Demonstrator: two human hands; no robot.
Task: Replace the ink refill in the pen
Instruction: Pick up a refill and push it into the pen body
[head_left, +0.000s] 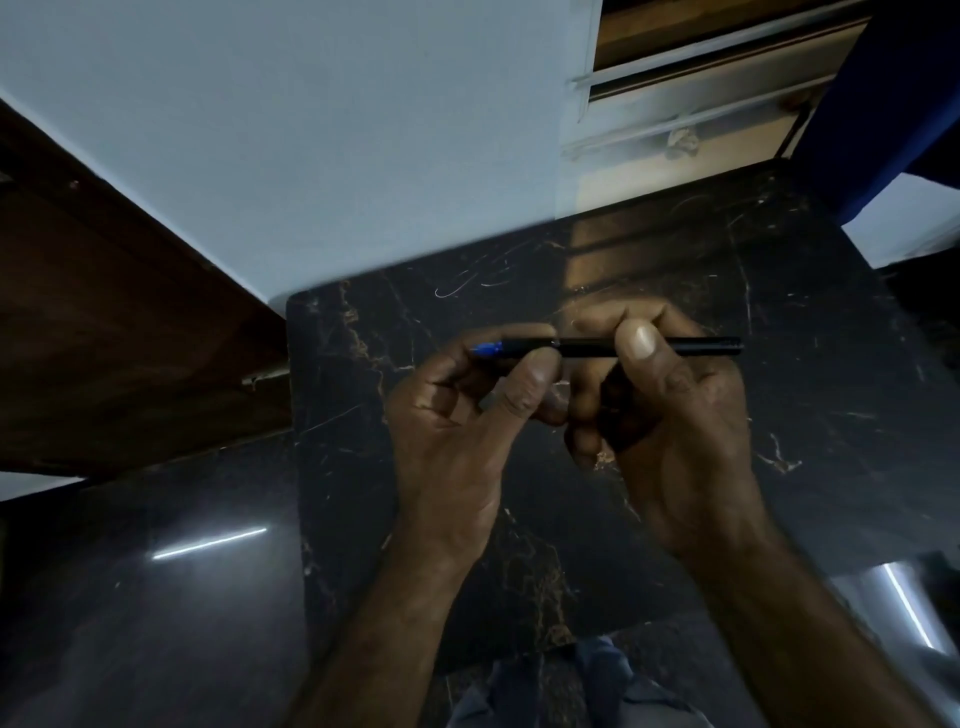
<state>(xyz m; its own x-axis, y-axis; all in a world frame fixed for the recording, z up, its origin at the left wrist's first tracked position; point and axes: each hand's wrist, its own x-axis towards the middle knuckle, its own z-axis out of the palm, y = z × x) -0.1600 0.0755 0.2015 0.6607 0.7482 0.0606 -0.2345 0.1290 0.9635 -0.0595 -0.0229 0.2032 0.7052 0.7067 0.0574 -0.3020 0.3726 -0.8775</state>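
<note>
A thin black pen lies level between both hands above the dark marble table. Its blue tip pokes out to the left. My left hand pinches the tip end between thumb and fingers. My right hand grips the barrel, thumb on top, and the barrel's rear end sticks out to the right. The part of the pen under the fingers is hidden.
A pale wall stands behind the table, with a dark wooden panel at the left. A window frame and a blue cloth sit at the upper right. A glossy dark floor lies below.
</note>
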